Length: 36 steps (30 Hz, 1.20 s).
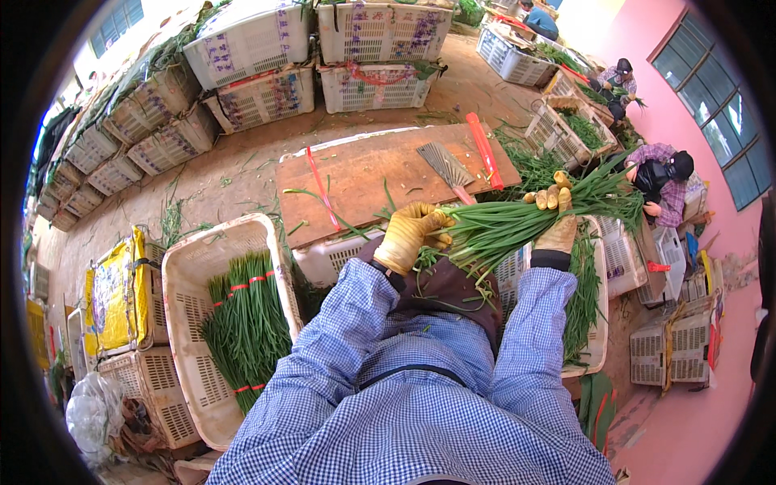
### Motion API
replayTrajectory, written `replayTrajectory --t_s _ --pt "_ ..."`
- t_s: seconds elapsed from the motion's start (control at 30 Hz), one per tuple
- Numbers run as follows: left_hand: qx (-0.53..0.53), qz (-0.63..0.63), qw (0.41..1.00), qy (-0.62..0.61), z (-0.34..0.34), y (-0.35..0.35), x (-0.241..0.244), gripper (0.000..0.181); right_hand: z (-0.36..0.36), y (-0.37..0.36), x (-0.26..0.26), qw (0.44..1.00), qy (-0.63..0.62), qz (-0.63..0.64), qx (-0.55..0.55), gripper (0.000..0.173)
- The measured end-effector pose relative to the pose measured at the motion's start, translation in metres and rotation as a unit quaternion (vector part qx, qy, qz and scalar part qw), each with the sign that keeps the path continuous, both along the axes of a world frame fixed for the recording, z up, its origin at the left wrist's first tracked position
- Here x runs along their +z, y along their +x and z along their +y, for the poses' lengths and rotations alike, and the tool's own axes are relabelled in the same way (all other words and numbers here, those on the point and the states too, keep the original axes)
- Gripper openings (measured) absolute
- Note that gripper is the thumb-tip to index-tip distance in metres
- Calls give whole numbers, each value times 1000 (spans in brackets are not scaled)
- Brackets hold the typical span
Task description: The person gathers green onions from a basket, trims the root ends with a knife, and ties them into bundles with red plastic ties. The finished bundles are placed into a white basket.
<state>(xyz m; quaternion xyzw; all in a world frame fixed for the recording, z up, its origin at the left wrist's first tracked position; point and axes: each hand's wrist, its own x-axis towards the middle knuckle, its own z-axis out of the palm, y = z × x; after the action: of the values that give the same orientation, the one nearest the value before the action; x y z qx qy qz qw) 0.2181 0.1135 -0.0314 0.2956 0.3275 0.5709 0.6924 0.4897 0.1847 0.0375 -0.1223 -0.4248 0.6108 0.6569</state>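
Note:
My right hand [558, 212], in a yellowish work glove, is closed around a loose bunch of green chives [503, 227] held above my lap. The leafy tops spread out to the right, and the pale stem ends point left. At those ends my gloved left hand [412, 236] has its fingertips pinched together on some stems. Trimmed bits lie on the dark apron [436, 285] below. Just beyond my hands is a wooden board [370, 176]. On it rests a broad-bladed cleaver [448, 165], its reddish handle towards me, with red ties [485, 151] to its right.
At my left stands a white plastic crate [176, 303] with chive bundles [254, 303] bound in red bands. Loose chives [582, 297] fill another crate at my right. Stacked crates [260, 97] line the far side. People [661, 176] sit along the pink wall [642, 36].

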Motion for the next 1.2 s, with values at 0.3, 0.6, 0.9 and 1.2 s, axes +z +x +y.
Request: replayTrajectory --t_s 0.3,0.6,0.9,1.2 --pt "68 41 996 45 0 8 -1 7 -2 -7 -5 1000 -13 12 -5 29" --pt "65 -28 997 42 -3 5 0 7 -11 -15 -13 997 -52 34 -48 29" --pt "63 -210 974 60 3 3 -14 9 -16 -23 -32 997 -71 13 -38 31" --pt "184 54 981 42 14 -3 -26 2 -26 -40 -28 992 -105 38 -61 32"
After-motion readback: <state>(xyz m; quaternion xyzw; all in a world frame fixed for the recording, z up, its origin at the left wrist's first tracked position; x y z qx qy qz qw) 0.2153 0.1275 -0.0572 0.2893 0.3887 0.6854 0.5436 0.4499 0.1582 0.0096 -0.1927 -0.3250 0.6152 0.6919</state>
